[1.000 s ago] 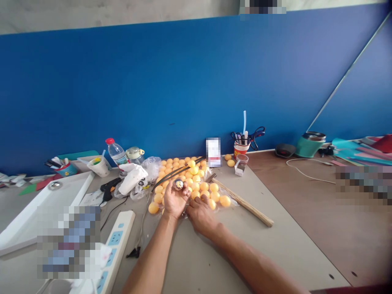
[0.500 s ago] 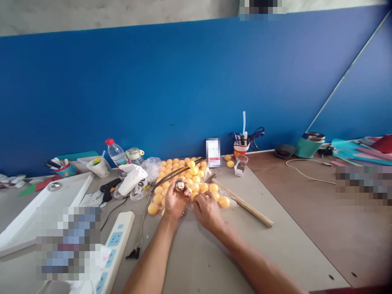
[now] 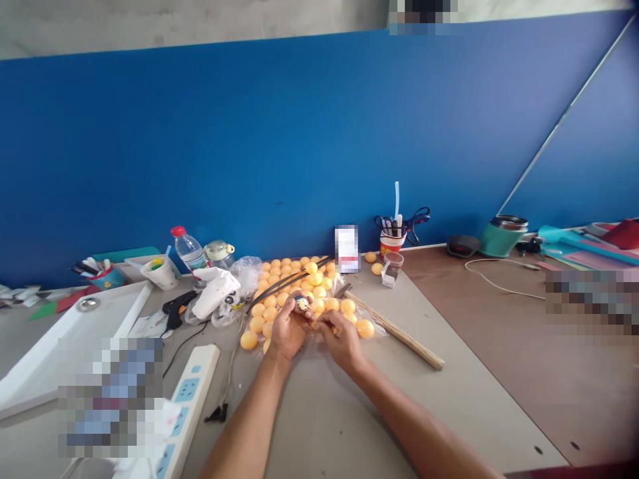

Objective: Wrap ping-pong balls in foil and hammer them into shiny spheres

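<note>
- On the grey desk (image 3: 319,412), a spread of orange balls (image 3: 315,279) is seen around and beyond the hands; hollow-looking, so probably dented easily.
- Left hand (image 3: 289,327): half curled, with the small round thing gripped between thumb and fingers.
- Right hand (image 3: 344,336): fingers bunched just beside the left; whether anything's pinched in there can't be told.
- The small round thing (image 3: 301,303), dark and patterned, is held up at the left fingertips: probably light, stiff, kinda slick. Best taken by its sides, and hard squeezing is best avoided in case it's fragile.
</note>
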A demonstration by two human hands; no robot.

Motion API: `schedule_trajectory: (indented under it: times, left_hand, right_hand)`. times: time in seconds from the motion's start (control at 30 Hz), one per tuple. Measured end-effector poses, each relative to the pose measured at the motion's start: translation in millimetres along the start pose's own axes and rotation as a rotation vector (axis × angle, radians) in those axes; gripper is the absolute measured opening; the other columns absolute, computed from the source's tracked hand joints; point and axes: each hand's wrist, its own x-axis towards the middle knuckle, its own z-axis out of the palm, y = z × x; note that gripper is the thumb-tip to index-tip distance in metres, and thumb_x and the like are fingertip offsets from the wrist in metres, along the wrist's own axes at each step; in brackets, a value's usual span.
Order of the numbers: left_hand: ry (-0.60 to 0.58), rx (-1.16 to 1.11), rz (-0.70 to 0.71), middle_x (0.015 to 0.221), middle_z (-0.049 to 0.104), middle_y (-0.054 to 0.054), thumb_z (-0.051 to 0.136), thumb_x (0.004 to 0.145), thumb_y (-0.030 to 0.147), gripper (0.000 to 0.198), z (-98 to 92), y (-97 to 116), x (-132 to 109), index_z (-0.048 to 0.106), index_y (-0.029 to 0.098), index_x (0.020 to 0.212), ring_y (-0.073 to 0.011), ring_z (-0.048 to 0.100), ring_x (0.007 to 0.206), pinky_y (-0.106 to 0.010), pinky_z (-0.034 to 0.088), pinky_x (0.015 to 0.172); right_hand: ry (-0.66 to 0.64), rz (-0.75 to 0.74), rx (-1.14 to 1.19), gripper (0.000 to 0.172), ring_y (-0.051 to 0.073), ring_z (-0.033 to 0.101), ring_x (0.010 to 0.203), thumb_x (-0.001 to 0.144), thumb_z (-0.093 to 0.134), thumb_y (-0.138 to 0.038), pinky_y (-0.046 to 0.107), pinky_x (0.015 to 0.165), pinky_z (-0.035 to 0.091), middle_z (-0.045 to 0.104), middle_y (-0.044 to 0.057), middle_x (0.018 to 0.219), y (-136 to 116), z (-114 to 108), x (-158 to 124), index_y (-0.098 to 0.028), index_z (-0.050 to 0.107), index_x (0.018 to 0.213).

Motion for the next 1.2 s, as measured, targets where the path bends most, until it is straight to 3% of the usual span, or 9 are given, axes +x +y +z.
schedule_trajectory:
  times: [0.2, 0.33, 0.47, 0.7, 0.87, 1.2]
  left_hand:
    - [0.011, -0.018, 0.027, 0.088, 0.066, -0.005, 0.07, 0.074, 0.025, 0.029, 1.6, -3.1, 1.9, 0.062, 0.018, 0.101, -0.0154, 0.062, 0.072, -0.028, 0.047, 0.066]
    - [-0.015, -0.009, 0.012, 0.088, 0.068, -0.007, 0.068, 0.077, 0.027, 0.025, 2.7, -5.0, 1.9, 0.062, 0.019, 0.099, -0.0203, 0.066, 0.083, -0.029, 0.048, 0.066]
    - [-0.037, 0.013, 0.006, 0.091, 0.069, -0.006, 0.071, 0.076, 0.03, 0.027, 6.2, -6.6, -0.9, 0.062, 0.02, 0.099, -0.0215, 0.066, 0.089, -0.028, 0.048, 0.066]
    - [-0.067, 0.071, 0.052, 0.095, 0.066, -0.005, 0.074, 0.076, 0.031, 0.03, 11.6, -12.2, -4.5, 0.062, 0.022, 0.102, -0.0155, 0.06, 0.078, -0.026, 0.046, 0.063]
    - [-0.082, 0.098, 0.06, 0.097, 0.065, -0.005, 0.075, 0.075, 0.031, 0.029, 12.7, -15.2, -4.3, 0.063, 0.022, 0.1, -0.0166, 0.059, 0.08, -0.027, 0.045, 0.063]
    - [-0.115, 0.107, 0.064, 0.1, 0.067, -0.007, 0.074, 0.076, 0.031, 0.03, 13.2, -19.1, -4.9, 0.065, 0.021, 0.103, -0.0178, 0.06, 0.089, -0.03, 0.045, 0.076]
  right_hand:
    - [-0.02, 0.244, 0.376, 0.012, 0.012, 0.053, 0.052, 0.076, 0.057, -0.028, 0.025, 0.051, 0.046, 0.06, -0.001, 0.068, 0.1, 4.6, 3.2, -0.02, 0.063, 0.083]
    - [0.009, 0.31, 0.519, 0.011, 0.011, 0.052, 0.049, 0.072, 0.06, -0.028, 0.024, 0.05, 0.046, 0.059, -0.003, 0.065, -2.1, 5.2, 5.2, -0.02, 0.059, 0.079]
    - [-0.007, 0.33, 0.546, 0.009, 0.01, 0.05, 0.049, 0.071, 0.059, -0.028, 0.024, 0.05, 0.045, 0.058, -0.003, 0.061, -6.1, 2.2, 7.1, -0.019, 0.058, 0.071]
    - [0.018, 0.356, 0.587, 0.011, 0.01, 0.047, 0.053, 0.073, 0.061, -0.03, 0.022, 0.052, 0.042, 0.053, -0.004, 0.059, -10.1, -2.6, 8.2, -0.02, 0.059, 0.072]
    - [0.021, 0.389, 0.652, 0.016, 0.009, 0.046, 0.051, 0.071, 0.067, -0.032, 0.022, 0.051, 0.039, 0.053, -0.005, 0.057, -9.2, -3.9, 8.7, -0.019, 0.06, 0.073]
    - [0.04, 0.393, 0.686, 0.024, 0.008, 0.042, 0.052, 0.068, 0.074, -0.039, 0.022, 0.052, 0.037, 0.052, -0.004, 0.058, -7.5, -4.3, 11.4, -0.018, 0.063, 0.069]
